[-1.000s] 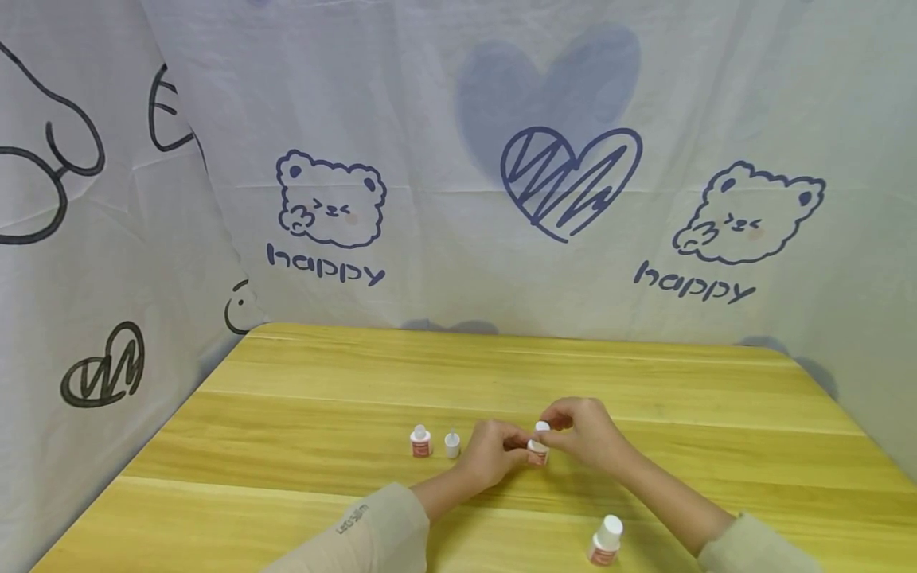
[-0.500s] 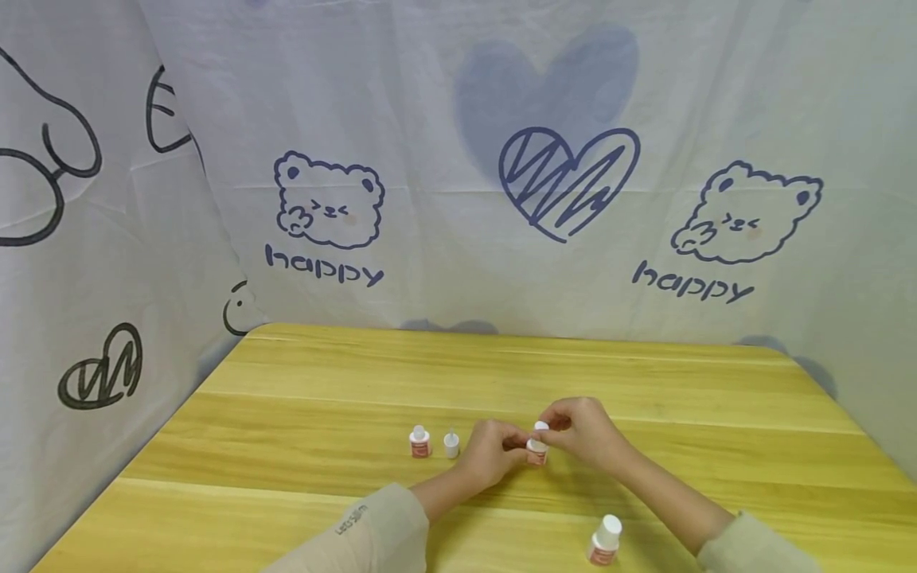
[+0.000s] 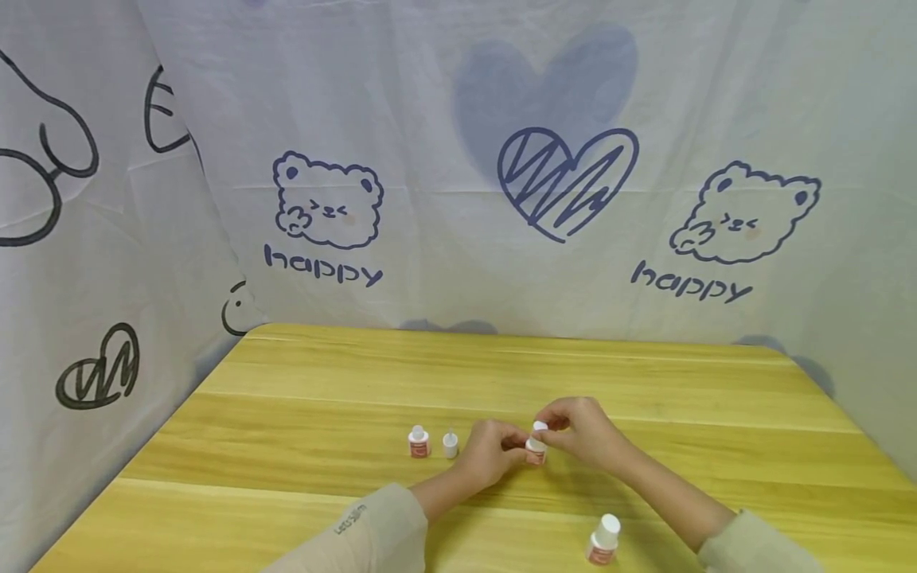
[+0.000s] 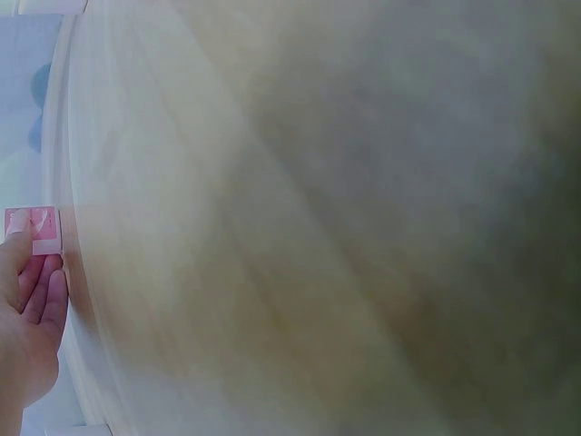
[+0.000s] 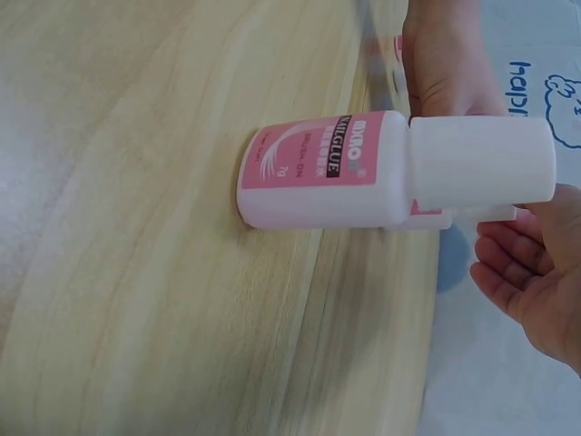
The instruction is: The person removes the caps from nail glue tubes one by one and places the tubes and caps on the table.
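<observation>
My left hand [image 3: 490, 454] grips the body of a small nail glue bottle [image 3: 536, 457] with a pink label, upright on the table. Thumb and fingers of my right hand [image 3: 587, 431] pinch its white cap [image 3: 540, 427] at the top. In the left wrist view, the fingers of my left hand [image 4: 36, 318] lie against the pink label. A second, capped nail glue bottle [image 5: 318, 173] fills the middle of the right wrist view and partly hides the held one. Beyond it, my right hand [image 5: 536, 272] shows with bent fingers by the cap.
Left of my hands, an uncapped nail glue bottle [image 3: 419, 446] stands beside its white cap [image 3: 450, 446], which sits with the thin applicator upward. The capped bottle [image 3: 602, 543] stands near the front, by my right forearm. A printed cloth [image 3: 444, 239] hangs behind the wooden table [image 3: 344, 374].
</observation>
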Demonstrator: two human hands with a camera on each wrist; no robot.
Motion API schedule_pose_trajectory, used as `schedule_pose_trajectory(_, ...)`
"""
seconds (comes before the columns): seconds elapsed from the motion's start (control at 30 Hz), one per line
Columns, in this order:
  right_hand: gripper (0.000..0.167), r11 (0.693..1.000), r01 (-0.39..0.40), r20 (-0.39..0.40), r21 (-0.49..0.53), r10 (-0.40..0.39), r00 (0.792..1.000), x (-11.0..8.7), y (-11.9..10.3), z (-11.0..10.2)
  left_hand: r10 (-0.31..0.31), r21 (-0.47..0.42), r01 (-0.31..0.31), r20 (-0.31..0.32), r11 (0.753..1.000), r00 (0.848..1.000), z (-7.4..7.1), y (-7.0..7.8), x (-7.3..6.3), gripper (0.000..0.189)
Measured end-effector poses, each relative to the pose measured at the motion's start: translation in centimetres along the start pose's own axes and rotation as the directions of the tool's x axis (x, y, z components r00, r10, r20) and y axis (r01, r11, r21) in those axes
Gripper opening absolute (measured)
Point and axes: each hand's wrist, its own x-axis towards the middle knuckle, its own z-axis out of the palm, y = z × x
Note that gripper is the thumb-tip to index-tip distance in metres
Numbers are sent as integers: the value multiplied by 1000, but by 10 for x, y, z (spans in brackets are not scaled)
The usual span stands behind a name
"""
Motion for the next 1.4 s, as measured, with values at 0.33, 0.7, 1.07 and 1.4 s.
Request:
schedule_pose_trajectory(0.33, 11, 1000, -18, 33, 18, 18, 999, -1, 0, 0, -16, 39, 16, -1, 999, 1000, -1, 2, -1, 17)
schedule_pose_trajectory(0.7, 11, 998, -61, -43, -5, 61, 997, -3, 3, 5, -11, 50, 11, 7, 999, 1000, -2, 1, -1, 18)
schedule_pose_trajectory(1.07, 6, 999, -48, -52, 25, 49, 997, -3, 5, 7, -22, 29, 22, 5, 999, 1000, -2, 1, -1, 18)
schedule_pose_trajectory(1.4, 6, 996, -68, -11, 52, 69, 998, -2, 3, 5, -4, 32, 4, -2, 999, 1000, -1, 2, -1, 17)
